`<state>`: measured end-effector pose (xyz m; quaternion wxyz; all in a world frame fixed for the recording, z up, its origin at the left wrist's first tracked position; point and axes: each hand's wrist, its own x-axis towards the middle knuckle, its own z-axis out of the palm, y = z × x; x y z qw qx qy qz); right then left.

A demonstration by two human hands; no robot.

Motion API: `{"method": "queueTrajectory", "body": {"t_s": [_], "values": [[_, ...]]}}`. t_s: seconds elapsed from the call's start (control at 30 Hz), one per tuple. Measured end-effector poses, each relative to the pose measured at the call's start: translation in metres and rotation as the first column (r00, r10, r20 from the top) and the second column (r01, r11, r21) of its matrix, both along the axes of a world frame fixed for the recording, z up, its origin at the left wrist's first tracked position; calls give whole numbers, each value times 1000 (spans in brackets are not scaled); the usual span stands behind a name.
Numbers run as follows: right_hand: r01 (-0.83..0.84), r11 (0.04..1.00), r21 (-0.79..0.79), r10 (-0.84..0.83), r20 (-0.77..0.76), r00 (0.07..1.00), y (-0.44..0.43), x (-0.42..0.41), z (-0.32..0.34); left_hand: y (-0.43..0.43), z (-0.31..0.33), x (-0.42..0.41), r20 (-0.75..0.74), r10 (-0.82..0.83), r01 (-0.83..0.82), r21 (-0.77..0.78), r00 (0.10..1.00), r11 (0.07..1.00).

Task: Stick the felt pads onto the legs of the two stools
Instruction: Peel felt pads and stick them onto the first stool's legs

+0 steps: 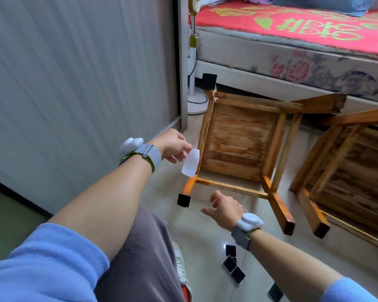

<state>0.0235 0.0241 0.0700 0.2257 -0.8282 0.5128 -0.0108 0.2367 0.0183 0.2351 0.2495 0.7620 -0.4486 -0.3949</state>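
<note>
Felt pads (183,200) are stuck on two legs of one stool (238,138) only. Backing paper (190,162) is pinched by the left hand (175,147); the right hand (226,207) is spread.

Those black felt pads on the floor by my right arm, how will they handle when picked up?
The felt pads look thin and flat, so probably light, not prone to rolling. On the glossy tile floor they may slide when pushed. Lying flush, they likely need an edge lifted.

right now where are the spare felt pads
In the head view, the loose felt pads lie on the tiled floor at lower centre-right, beside the shoe and just below the right hand.
</note>
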Motion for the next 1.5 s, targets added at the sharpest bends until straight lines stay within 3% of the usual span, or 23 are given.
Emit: {"method": "queueTrajectory", "body": {"t_s": [0.23, 0.33, 0.57, 0.8, 0.93, 1.23, 1.33, 1.5], "values": [[116, 970, 213, -99, -89, 991, -10, -78, -12, -17, -1, -57, 81, -209, 203, 77, 975, 976], [161, 939, 303, -125, -137, 983, -7, -101, -31, -21, -16, -77, 73, -218, 209, 114, 973, 971], [245, 855, 456, -148, -238, 960, 15, -141, -83, -20, -118, -134, -32, -244, 242, 286, 969, 927], [281, 768, 576, -109, -315, 943, 34, -148, -145, 1, -232, -153, -74, -105, 127, 452, 992, 883], [244, 811, 531, -63, -337, 939, 38, -137, -170, 10, -271, -149, -91, 5, 43, 514, 996, 857], [248, 832, 496, -28, -409, 912, 38, -137, -188, 15, -290, -155, -126, 103, -16, 553, 987, 833], [256, 781, 570, -46, -357, 933, 34, -142, -183, 14, -286, -157, -141, 108, -15, 540, 984, 842], [309, 736, 603, -234, -202, 951, 30, -144, -159, 14, -269, -158, -146, 124, -32, 513, 982, 858]]}}
